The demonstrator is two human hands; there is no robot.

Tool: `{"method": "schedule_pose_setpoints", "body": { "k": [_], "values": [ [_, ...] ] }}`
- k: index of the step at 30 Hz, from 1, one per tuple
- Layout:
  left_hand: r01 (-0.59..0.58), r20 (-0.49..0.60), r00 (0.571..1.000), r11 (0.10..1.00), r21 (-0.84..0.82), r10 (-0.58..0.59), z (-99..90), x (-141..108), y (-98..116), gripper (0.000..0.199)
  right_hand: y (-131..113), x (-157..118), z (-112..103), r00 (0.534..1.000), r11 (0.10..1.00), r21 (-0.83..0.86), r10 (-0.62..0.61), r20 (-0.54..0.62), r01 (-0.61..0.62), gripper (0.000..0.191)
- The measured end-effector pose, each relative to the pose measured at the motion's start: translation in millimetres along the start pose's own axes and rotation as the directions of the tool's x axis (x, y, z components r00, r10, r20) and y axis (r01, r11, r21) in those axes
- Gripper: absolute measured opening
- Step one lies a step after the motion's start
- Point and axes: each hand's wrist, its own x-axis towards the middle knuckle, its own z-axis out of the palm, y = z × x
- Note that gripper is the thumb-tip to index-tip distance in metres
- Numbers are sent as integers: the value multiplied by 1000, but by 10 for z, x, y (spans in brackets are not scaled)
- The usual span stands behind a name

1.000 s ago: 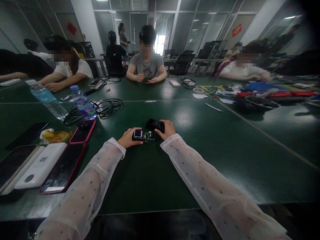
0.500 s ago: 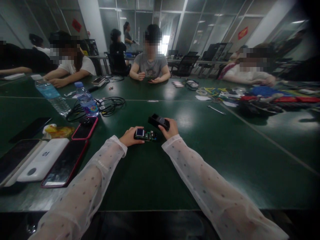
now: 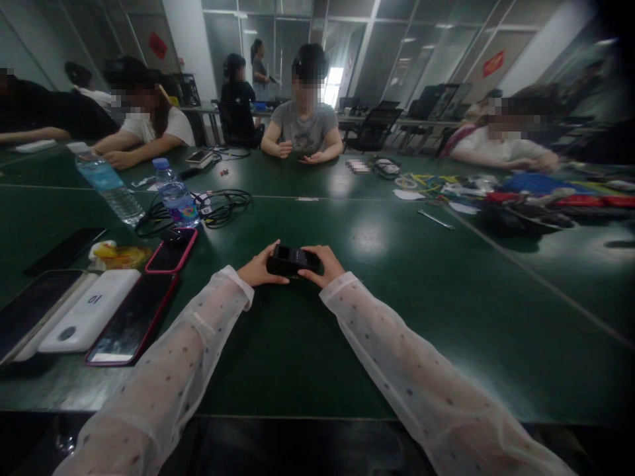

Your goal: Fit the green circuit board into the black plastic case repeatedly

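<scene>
Just above the green table, a black plastic housing point(image 3: 292, 262) with a window opening is held between my two hands. My right hand point(image 3: 325, 266) is closed on its right end, thumb along the near side. My left hand point(image 3: 261, 267) grips the left end, where the green circuit board with a small screen was half a second ago. That board is now hidden under the housing, apart from a slight edge below it. I cannot tell whether the two parts are fully seated together.
On the left lie several phones point(image 3: 133, 320), a white power bank point(image 3: 92, 311) and a yellow packet point(image 3: 122, 255). Two water bottles point(image 3: 174, 195) stand near black cables point(image 3: 231, 206). A wrench point(image 3: 435, 219) and a pile of cables and bags point(image 3: 530, 198) lie right. Across sits a person point(image 3: 305, 125).
My right hand has brought the black housing left and down over the circuit board in my left hand. The board and its screen are now covered. The view has shifted slightly.
</scene>
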Motion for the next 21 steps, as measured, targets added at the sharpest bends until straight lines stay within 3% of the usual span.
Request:
{"method": "schedule_pose_setpoints", "body": {
  "k": [2,10,14,21],
  "values": [
    [-19,32,999,1000,-17,20,-27,4,30,118,61,-5,6,999,1000,3,11,31,-11,54],
    [14,89,996,999,-34,-11,-61,8,108,106,120,-3,-29,992,998,4,55,111,-56,60],
    [47,70,996,999,14,-48,-52,3,107,107,67,-14,-70,988,991,-104,94,123,-82,60],
    [23,85,996,991,-133,-12,-89,29,115,102,-46,-18,-104,990,954,-294,-9,139,50,63]
  ]
}}
